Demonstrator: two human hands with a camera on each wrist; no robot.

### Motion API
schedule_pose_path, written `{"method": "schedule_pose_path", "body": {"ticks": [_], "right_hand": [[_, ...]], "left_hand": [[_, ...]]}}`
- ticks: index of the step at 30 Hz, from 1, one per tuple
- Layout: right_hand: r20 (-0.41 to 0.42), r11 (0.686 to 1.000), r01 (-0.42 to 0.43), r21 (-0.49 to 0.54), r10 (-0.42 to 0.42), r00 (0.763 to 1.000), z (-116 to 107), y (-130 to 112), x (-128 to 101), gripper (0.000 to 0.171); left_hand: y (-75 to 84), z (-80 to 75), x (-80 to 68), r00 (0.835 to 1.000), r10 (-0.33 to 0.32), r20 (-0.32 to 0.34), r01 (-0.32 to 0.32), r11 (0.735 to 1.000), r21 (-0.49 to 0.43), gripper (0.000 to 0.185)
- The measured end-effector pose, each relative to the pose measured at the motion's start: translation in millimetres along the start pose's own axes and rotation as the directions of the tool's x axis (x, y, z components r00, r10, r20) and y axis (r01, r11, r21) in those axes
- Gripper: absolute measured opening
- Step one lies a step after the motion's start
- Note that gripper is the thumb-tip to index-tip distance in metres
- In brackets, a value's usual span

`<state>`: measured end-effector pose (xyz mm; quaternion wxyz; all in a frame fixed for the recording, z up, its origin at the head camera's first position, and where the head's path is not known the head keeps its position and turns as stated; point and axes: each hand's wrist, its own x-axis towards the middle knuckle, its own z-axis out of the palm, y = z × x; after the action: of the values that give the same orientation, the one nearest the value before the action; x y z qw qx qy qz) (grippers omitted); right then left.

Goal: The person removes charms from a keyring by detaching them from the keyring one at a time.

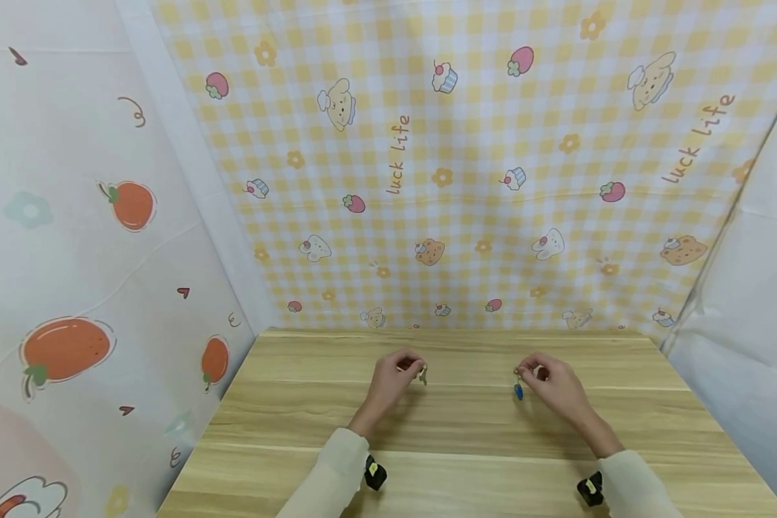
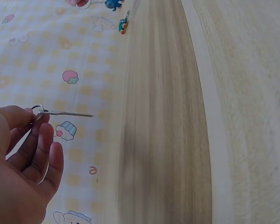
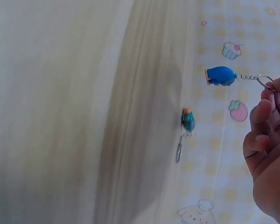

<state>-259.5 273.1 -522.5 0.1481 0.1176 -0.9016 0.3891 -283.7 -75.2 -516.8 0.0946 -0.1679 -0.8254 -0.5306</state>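
left hand (image 1: 388, 381) pinches a ring (image 2: 38, 110) between thumb and forefinger, other fingers loosely curled; a thin metal key (image 2: 67, 114) sticks out from the ring, level, pointing away from the palm. in the head view the key hangs just off the fingertips, above the table (image 1: 466, 460) and not touching it. right hand (image 1: 553, 388) pinches a second ring (image 3: 266, 83) at the fingertips, the remaining fingers bent; a short chain (image 3: 246, 76) runs from this ring to a blue charm (image 3: 221, 75) with an orange end, held in the air. in the head view the charm dangles just below the right fingers, over the middle of the table. the two hands are level with each other and well apart, both toward the far half of the table. the right wrist view also shows a second, teal charm (image 3: 188, 120) with its own ring (image 3: 178, 152); whether it lies or hangs cannot be told, the frame being blurred. the left wrist view shows small blue and teal figures (image 2: 123, 23) at the top edge. behind the table stands a yellow checked cloth (image 1: 492, 144); a cloth with orange fruit (image 1: 65, 288) hangs at left. both sleeves (image 1: 337, 475) are cream.
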Motion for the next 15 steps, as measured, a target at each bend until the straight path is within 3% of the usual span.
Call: {"method": "schedule_pose_path", "body": {"ticks": [8,15], "right_hand": [[0.016,0.999,-0.047,-0.021,0.047,0.999,-8,12,-7,0.008],[0.034,0.995,-0.091,-0.037,0.092,0.995,-14,23,-13,0.01]], "left_hand": [[-12.7,-5.6,-1.4,0.997,-0.08,-0.01,0.079,0.995,-0.055,0.01],[-26.2,-12.5,-6.3,0.983,-0.184,-0.001,0.182,0.974,-0.136,0.012]]}}
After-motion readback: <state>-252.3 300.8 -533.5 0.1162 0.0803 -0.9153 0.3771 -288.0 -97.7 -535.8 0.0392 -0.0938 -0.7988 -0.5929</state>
